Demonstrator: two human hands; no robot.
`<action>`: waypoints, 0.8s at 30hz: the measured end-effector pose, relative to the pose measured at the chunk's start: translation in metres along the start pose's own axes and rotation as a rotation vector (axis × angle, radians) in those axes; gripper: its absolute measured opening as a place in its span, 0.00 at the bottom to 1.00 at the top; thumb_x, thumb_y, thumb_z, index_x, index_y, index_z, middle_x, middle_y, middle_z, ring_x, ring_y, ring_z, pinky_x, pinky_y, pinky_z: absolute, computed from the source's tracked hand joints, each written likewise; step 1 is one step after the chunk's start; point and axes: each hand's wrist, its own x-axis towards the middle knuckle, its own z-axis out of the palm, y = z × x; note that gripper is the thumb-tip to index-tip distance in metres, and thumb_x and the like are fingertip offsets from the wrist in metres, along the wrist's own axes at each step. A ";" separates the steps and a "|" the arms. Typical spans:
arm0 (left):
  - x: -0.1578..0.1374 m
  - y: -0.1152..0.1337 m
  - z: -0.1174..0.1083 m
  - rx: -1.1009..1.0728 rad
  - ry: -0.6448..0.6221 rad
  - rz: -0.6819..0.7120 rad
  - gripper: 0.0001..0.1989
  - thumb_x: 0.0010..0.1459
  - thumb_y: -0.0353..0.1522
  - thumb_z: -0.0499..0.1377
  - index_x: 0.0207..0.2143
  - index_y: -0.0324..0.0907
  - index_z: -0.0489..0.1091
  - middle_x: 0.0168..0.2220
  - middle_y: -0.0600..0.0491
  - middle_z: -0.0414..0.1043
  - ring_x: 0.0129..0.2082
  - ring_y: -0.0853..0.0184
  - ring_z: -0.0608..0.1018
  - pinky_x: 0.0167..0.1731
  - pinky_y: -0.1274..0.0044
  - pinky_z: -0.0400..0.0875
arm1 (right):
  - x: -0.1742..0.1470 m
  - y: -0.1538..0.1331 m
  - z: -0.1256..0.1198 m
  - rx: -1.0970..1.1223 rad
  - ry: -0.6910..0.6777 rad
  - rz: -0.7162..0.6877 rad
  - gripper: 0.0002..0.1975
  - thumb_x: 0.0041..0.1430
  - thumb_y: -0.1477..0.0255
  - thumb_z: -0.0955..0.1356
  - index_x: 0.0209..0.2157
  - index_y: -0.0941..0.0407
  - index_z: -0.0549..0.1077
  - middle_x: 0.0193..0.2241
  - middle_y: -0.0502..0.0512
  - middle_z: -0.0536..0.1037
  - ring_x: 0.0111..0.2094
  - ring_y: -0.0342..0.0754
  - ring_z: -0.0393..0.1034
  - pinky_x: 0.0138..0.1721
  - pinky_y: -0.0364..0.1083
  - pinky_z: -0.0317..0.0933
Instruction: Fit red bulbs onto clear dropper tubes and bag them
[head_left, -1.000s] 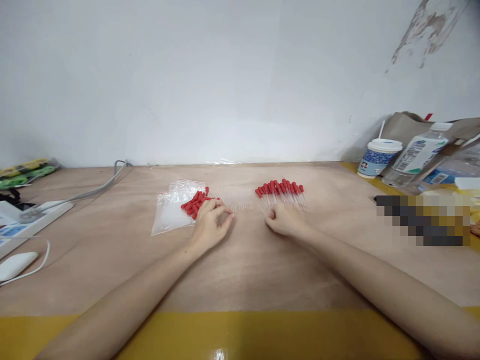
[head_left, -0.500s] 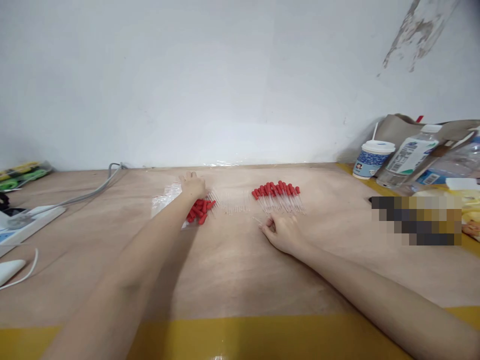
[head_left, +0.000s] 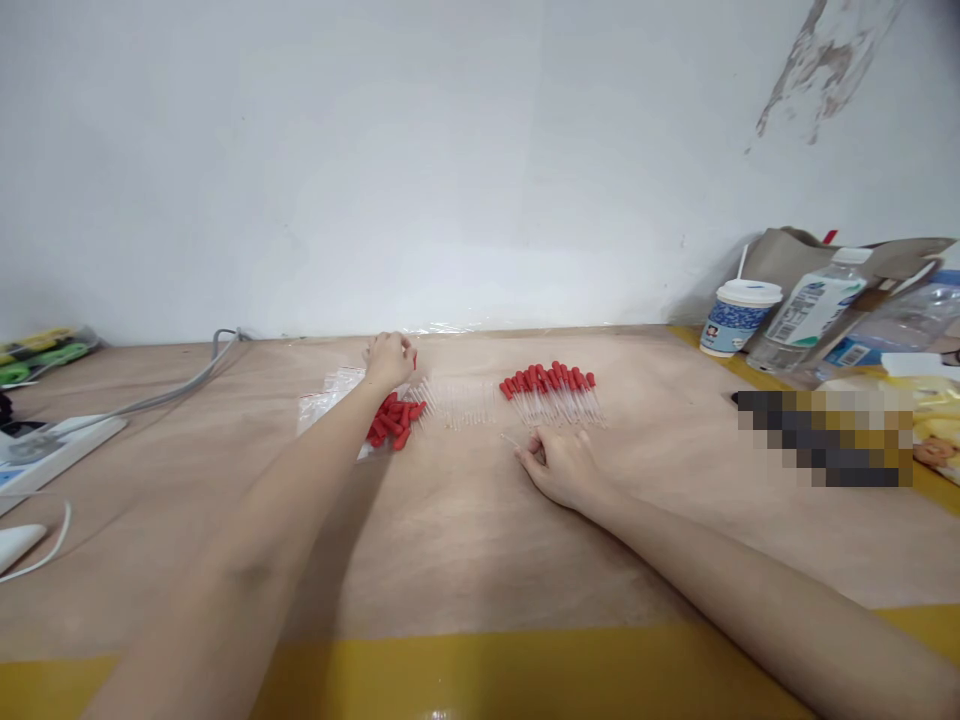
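My left hand (head_left: 390, 360) is closed above the far side of the loose red rubber bulbs (head_left: 396, 420), with a small red rubber bulb (head_left: 415, 360) showing at its fingertips. My right hand (head_left: 566, 468) rests on the table, thumb and fingers pinching a thin clear glass dropper tube (head_left: 509, 440) that points left. Just beyond that hand lies a row of glass droppers with red bulbs fitted (head_left: 551, 385). Bare clear tubes (head_left: 465, 402) lie side by side between the two red groups. A clear plastic bag (head_left: 322, 400) is partly hidden behind my left forearm.
On the right stand a blue-and-white paper cup (head_left: 735, 320) and a leaning plastic bottle (head_left: 806, 315). A blurred-out dark object (head_left: 825, 440) lies nearer me. A power strip (head_left: 67, 455) with a grey cable is on the left. Yellow tape (head_left: 450, 675) runs along the front edge.
My left hand has lifted off the loose bulbs and moved slightly away from me, now with a red bulb at its fingertips. My right hand keeps its pinch on the tube.
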 end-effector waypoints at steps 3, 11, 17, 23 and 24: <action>-0.021 0.011 -0.008 -0.205 0.060 0.075 0.14 0.60 0.35 0.44 0.40 0.38 0.64 0.39 0.47 0.69 0.39 0.65 0.72 0.37 0.74 0.66 | 0.000 0.000 0.000 -0.003 0.010 -0.012 0.10 0.56 0.66 0.62 0.27 0.56 0.68 0.25 0.52 0.74 0.29 0.47 0.65 0.36 0.47 0.48; -0.138 0.033 -0.013 -0.986 -0.360 0.212 0.09 0.54 0.33 0.53 0.35 0.38 0.68 0.35 0.49 0.72 0.35 0.66 0.76 0.39 0.73 0.69 | -0.001 0.001 0.002 -0.041 0.028 -0.085 0.11 0.59 0.67 0.59 0.27 0.57 0.66 0.29 0.54 0.73 0.30 0.46 0.64 0.38 0.48 0.48; -0.160 0.034 0.001 -0.933 -0.332 0.222 0.12 0.50 0.36 0.60 0.25 0.39 0.60 0.26 0.53 0.70 0.27 0.68 0.75 0.28 0.77 0.69 | -0.003 0.002 0.002 0.159 0.131 -0.135 0.10 0.61 0.69 0.58 0.30 0.57 0.65 0.28 0.55 0.72 0.30 0.47 0.64 0.36 0.47 0.52; -0.162 0.032 0.005 -1.030 -0.359 0.240 0.10 0.56 0.36 0.55 0.38 0.40 0.61 0.28 0.53 0.71 0.28 0.69 0.76 0.30 0.75 0.71 | -0.007 -0.002 0.000 0.345 0.085 -0.324 0.11 0.62 0.69 0.56 0.36 0.56 0.66 0.32 0.55 0.72 0.35 0.47 0.66 0.36 0.45 0.59; -0.162 0.032 0.004 -0.994 -0.351 0.262 0.11 0.57 0.36 0.54 0.40 0.39 0.62 0.30 0.52 0.72 0.28 0.68 0.76 0.31 0.75 0.71 | -0.008 -0.004 0.000 0.347 0.087 -0.358 0.11 0.62 0.70 0.55 0.37 0.56 0.67 0.33 0.56 0.72 0.36 0.46 0.66 0.37 0.45 0.59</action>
